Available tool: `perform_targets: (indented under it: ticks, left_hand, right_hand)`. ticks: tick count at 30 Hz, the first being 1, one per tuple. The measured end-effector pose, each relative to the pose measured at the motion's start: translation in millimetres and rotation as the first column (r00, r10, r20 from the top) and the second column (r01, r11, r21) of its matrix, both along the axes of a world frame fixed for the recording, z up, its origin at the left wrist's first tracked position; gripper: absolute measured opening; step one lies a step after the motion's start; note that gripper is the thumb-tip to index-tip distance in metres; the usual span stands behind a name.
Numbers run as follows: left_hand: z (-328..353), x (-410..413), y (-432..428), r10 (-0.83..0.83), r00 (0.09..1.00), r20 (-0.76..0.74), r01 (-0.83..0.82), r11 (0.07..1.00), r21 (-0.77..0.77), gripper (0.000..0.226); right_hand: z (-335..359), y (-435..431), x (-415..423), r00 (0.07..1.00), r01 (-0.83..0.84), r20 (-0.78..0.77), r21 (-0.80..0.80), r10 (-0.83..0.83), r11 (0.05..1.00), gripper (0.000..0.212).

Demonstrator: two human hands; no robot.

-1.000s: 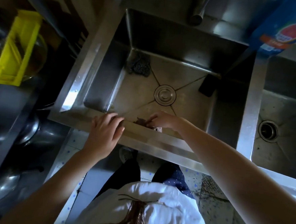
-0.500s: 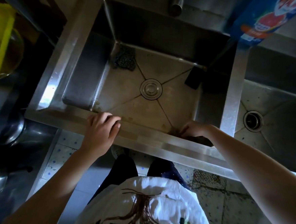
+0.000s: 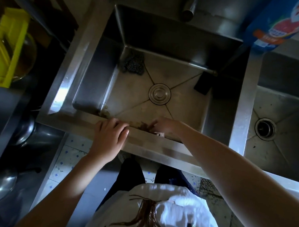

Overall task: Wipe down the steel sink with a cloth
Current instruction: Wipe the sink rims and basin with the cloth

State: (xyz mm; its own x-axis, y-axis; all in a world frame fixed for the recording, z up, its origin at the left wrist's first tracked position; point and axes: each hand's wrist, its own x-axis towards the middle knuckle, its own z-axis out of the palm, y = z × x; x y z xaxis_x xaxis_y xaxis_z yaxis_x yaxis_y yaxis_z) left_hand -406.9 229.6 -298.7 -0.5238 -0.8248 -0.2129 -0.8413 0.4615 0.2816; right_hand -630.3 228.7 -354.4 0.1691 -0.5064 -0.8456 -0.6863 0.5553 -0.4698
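The steel sink [image 3: 87, 84] fills the middle of the view, with a round drain plug [image 3: 159, 94] at its centre. My left hand [image 3: 111, 136] lies flat on the sink's front rim, fingers spread, holding nothing. My right hand [image 3: 167, 127] reaches down inside the basin against the near wall, fingers closed on a dark brownish cloth [image 3: 145, 125]. Most of the cloth is hidden under the hand and behind the rim. Brown grime lines the near edge of the sink floor.
A steel wool scourer [image 3: 132, 63] lies in the back left corner of the basin and a dark sponge block [image 3: 203, 83] at the back right. A tap spout [image 3: 188, 11] hangs above. A second basin [image 3: 285, 112] is at right, a blue detergent bottle [image 3: 275, 23] behind it, yellow tray [image 3: 7, 48] left.
My right hand with the cloth has slid left along the near wall of the basin, back from the right corner. The left hand stays on the rim. The view has shifted.
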Motion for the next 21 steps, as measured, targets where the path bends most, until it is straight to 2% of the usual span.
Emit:
perform_targets:
  ticks: [3, 6, 10, 15, 21]
  left_hand:
    - [0, 1, -1, -0.005, 1.000, -0.005, 0.005, 1.000, 0.004, 0.041]
    - [-3, 3, -3, -0.011, 1.000, -0.015, 0.011, 1.000, 0.011, 0.041]
    - [-7, 8, -6, -0.002, 0.999, -0.052, 0.003, 1.000, 0.007, 0.040]
    - [-9, 17, -14, -0.001, 0.999, -0.050, 0.002, 1.000, 0.014, 0.041]
    - [-5, 32, -25, 0.020, 0.998, -0.067, -0.018, 0.999, 0.030, 0.053]
  right_hand:
    - [2, -4, 5, 1.000, 0.007, 0.021, -0.032, -0.007, 0.999, 0.028]
    - [0, 7, -10, 0.999, 0.033, 0.037, 0.024, -0.034, 0.999, 0.028]
    - [-8, 31, -46, 0.999, 0.007, -0.035, 0.121, -0.003, 0.993, 0.031]
    - [-7, 59, -78, 0.983, -0.030, -0.174, 0.162, 0.058, 0.986, 0.032]
    - [-5, 54, -72, 0.975, 0.002, -0.219, 0.189, 0.040, 0.982, 0.030]
